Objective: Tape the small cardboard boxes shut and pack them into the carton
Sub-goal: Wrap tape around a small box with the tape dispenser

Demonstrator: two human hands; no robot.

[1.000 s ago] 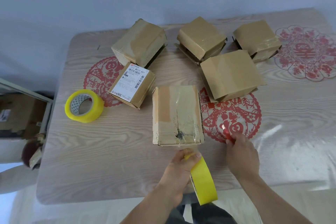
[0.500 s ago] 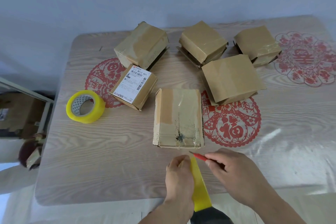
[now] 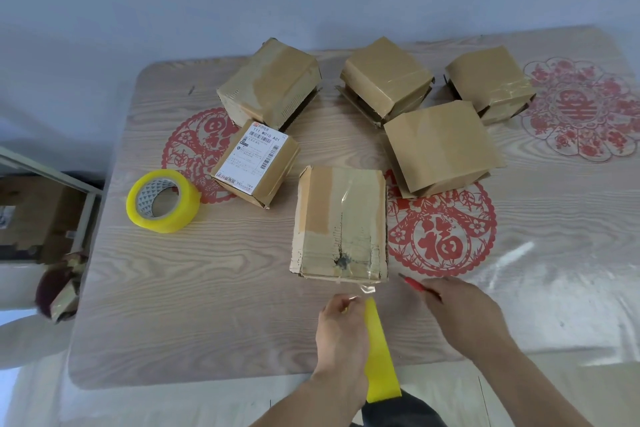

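Left hand [image 3: 341, 326] low over tabletop [image 3: 207, 305], gripping yellow tape roll [image 3: 381, 354] edge-on; right hand [image 3: 460, 308] beside it, pinching red cutter [image 3: 417, 285], near taped box [image 3: 341, 224].

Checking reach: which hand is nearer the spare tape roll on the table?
Left. The left hand is right of and nearer the camera than the spare tape roll; the right hand is farther right.

The label [image 3: 255, 157] print was too small to read. The red tool [image 3: 415, 284] ran under the right hand [image 3: 460, 315], its handle hidden. The left hand [image 3: 341, 329] covered part of the yellow roll [image 3: 381, 354]. Both forearms were cut off at the near edge.
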